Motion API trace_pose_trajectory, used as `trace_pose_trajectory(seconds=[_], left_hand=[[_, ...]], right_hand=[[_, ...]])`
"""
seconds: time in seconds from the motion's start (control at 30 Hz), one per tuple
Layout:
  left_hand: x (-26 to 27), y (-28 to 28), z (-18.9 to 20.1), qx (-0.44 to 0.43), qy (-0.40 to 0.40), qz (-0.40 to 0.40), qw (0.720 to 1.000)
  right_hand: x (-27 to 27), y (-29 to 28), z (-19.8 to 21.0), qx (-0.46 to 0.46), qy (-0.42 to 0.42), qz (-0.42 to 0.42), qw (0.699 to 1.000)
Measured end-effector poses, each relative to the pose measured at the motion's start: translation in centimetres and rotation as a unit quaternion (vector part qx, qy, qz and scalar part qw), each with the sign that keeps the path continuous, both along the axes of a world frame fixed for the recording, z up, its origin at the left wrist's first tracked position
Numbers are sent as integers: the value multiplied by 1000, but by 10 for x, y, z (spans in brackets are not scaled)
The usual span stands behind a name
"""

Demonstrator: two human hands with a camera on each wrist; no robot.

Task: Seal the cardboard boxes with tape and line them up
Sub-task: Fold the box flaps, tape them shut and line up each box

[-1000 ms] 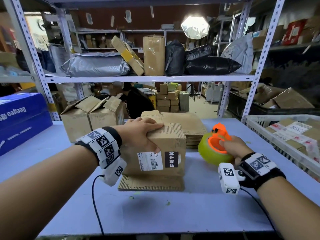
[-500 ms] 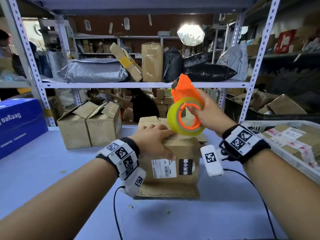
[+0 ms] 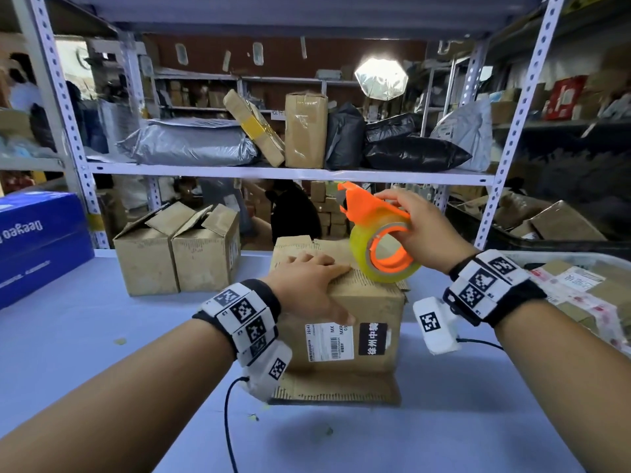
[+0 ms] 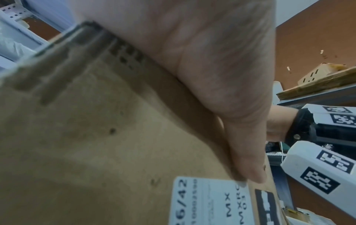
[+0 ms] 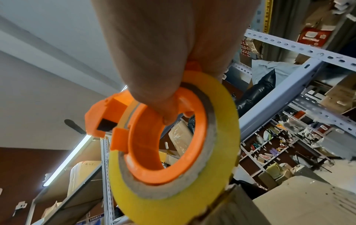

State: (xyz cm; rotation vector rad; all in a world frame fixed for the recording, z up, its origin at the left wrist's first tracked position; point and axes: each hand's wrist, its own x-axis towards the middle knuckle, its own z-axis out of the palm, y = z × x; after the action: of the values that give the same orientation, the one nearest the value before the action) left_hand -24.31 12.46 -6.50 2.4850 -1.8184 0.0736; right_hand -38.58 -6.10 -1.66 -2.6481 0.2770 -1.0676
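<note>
A brown cardboard box with a white label stands mid-table on flat cardboard. My left hand lies flat on its top, fingers straight, thumb down the front face. My right hand grips an orange tape dispenser carrying a yellow tape roll, whose lower edge meets the box's top right corner. In the right wrist view the tape roll sits right at the box edge, my thumb hooked into the orange core.
Two open-flapped boxes stand at the back left of the table. A blue carton sits far left. A white crate of parcels is at the right. Flat cardboard is stacked behind the box. Shelving posts rise at the table's back.
My right hand lifted the tape dispenser off the table and brought it down onto the box's top right corner. The left hand stayed on the box top.
</note>
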Motion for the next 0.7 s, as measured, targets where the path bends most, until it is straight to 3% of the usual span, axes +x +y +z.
trace_pose_trajectory(seconds=[0.07,0.13,0.2,0.3,0.37,0.43,0.7], left_hand=[[-3,2,5,4,23,0,1000],[-2,6,14,-32,151,7,988],[4,11,23,-149,342,6,928],[11,17,35,-321,460,47,826],[11,18,44,-326,552,73,764],[9,18,51,-287,620,77,726],[1,17,61,-260,668,73,694]], right_hand=[[-2,0,0,-7,7,2,1000],[-1,2,-1,-12,14,3,1000],[-1,3,-2,-17,13,-2,1000],[-2,3,-1,11,5,-3,1000],[-3,4,0,43,14,1,999],[-3,6,2,63,30,-1,998],[-1,13,4,45,50,-14,998]])
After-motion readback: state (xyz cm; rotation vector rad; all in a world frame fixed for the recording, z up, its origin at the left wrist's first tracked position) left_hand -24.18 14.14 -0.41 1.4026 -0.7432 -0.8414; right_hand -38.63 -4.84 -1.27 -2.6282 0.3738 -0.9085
